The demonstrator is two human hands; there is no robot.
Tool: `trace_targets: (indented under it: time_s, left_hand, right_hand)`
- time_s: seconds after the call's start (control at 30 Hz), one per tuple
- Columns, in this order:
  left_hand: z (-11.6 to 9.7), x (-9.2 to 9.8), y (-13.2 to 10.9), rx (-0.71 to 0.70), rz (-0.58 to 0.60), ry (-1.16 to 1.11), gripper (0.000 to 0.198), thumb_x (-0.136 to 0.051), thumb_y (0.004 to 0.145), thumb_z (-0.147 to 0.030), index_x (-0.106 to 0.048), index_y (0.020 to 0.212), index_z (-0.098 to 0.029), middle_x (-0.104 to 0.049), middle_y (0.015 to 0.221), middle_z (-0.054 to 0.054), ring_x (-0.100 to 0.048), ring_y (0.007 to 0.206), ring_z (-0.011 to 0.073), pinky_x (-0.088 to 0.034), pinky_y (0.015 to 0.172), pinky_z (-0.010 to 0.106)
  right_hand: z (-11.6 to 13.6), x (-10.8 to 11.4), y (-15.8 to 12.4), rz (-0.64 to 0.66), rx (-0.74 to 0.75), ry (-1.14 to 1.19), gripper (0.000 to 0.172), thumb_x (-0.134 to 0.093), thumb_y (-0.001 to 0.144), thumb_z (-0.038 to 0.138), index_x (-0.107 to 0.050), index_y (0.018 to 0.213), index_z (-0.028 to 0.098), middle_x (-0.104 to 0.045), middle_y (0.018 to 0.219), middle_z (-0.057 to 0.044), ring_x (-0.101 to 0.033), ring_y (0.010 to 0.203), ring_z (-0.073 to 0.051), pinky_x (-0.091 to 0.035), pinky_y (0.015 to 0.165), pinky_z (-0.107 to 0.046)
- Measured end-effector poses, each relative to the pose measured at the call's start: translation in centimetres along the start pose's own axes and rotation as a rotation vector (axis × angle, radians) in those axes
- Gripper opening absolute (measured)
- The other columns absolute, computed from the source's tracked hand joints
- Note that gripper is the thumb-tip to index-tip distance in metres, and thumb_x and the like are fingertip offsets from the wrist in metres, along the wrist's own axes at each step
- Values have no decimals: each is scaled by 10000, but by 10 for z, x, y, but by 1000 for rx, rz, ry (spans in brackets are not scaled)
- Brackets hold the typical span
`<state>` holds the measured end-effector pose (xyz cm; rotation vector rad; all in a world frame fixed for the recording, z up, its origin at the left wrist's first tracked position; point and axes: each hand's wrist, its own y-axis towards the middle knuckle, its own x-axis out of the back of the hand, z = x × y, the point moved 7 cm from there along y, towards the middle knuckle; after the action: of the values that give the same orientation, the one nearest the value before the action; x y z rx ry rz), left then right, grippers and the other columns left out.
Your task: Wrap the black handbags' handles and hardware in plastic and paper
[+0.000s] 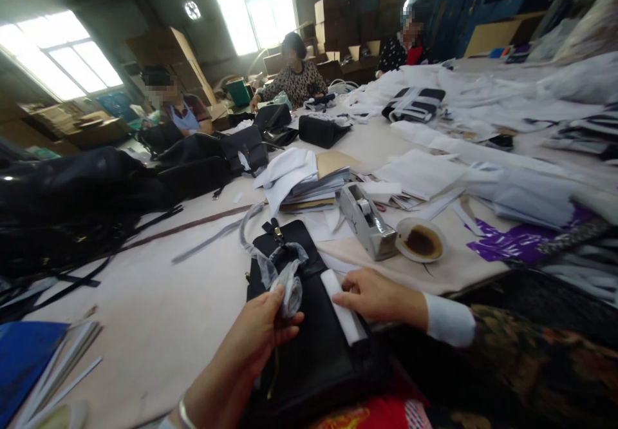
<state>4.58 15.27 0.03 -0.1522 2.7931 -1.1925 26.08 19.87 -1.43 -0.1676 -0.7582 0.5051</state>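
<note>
A black leather bag [313,358] lies in front of me at the table's near edge, with a zip pull at its top end. My left hand [270,326] is closed on a plastic-wrapped strap [291,287], which is coiled at the fingers and runs up over the bag's top. On the bag's right side lies a folded white paper strip [342,306]. My right hand [369,294] pinches this strip by its right edge, thumb and fingers together.
Beyond the bag stand a grey tape dispenser [367,223], a dish of brown paste [419,240] and a stack of white sheets [304,181]. Black bags [87,190] are piled at left. A blue folder [29,358] lies near left. Several people sit across the table.
</note>
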Motion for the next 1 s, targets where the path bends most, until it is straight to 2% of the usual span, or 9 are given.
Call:
trace_targets:
  time_s: [0.07, 0.13, 0.2, 0.37, 0.47, 0.6, 0.7, 0.8, 1.0]
  left_hand:
    - [2, -7, -4, -26, -16, 16, 201, -533, 973, -303, -599, 914, -122, -638, 838, 67, -696, 689, 161, -573, 520, 220]
    - [7, -13, -7, -57, -23, 11, 211, -525, 974, -310, -596, 908, -123, -637, 829, 66, -698, 701, 172, -582, 542, 239]
    - [14, -18, -11, -80, -28, -15, 211, -525, 972, -309, -596, 899, -124, -637, 811, 61, -697, 696, 175, -586, 556, 253]
    - [36, -17, -18, -155, -75, -29, 215, -572, 946, -313, -607, 863, -118, -658, 826, 81, -696, 688, 176, -601, 609, 284]
    - [50, -11, -22, -236, -134, -45, 227, -646, 903, -317, -612, 800, -118, -647, 793, 74, -706, 699, 193, -604, 628, 299]
    - [69, -9, -27, -337, -176, -12, 286, -659, 882, -377, -610, 738, -135, -637, 736, 57, -703, 738, 213, -591, 651, 299]
    - [74, -10, -35, -431, -231, 183, 318, -590, 906, -396, -625, 704, -153, -649, 709, 49, -648, 696, 189, -519, 601, 254]
    - [76, -9, -44, -483, -327, 385, 343, -540, 913, -391, -628, 666, -171, -636, 664, 42, -585, 656, 190, -439, 582, 262]
    - [85, -3, -53, -516, -312, 233, 314, -513, 923, -361, -669, 729, -169, -667, 759, 61, -592, 791, 232, -435, 732, 296]
  right_hand:
    - [0, -10, -21, -41, -30, 56, 321, -665, 809, 468, -689, 804, 148, -673, 678, -41, -579, 616, -167, -339, 548, -266]
    - [4, -15, -38, -147, -20, 82, 287, -714, 757, 426, -679, 860, 161, -666, 716, -26, -564, 644, -157, -356, 576, -260]
    - [8, -24, -52, -187, -26, 108, 263, -747, 711, 387, -668, 835, 169, -642, 706, -12, -538, 634, -146, -349, 570, -254]
    - [3, -79, -76, 51, -205, 489, 171, -699, 691, 297, -619, 709, 147, -584, 586, 14, -501, 536, -116, -333, 504, -233]
    - [4, -101, -86, 61, -198, 754, 194, -694, 671, 303, -604, 734, 143, -638, 657, -7, -554, 590, -130, -405, 549, -235]
    - [15, -111, -100, 75, -97, 909, 277, -708, 658, 254, -625, 901, 150, -703, 789, -25, -626, 705, -163, -478, 647, -257]
    - [21, -116, -108, 134, -81, 875, 258, -699, 712, 266, -629, 932, 150, -667, 709, 0, -588, 635, -138, -449, 598, -238]
    - [27, -114, -109, 93, -1, 823, 258, -696, 772, 351, -655, 899, 130, -659, 748, -21, -558, 648, -131, -433, 597, -236]
    - [32, -120, -102, 47, 16, 797, 411, -696, 774, 533, -636, 855, 134, -559, 675, 14, -457, 595, -110, -373, 543, -226]
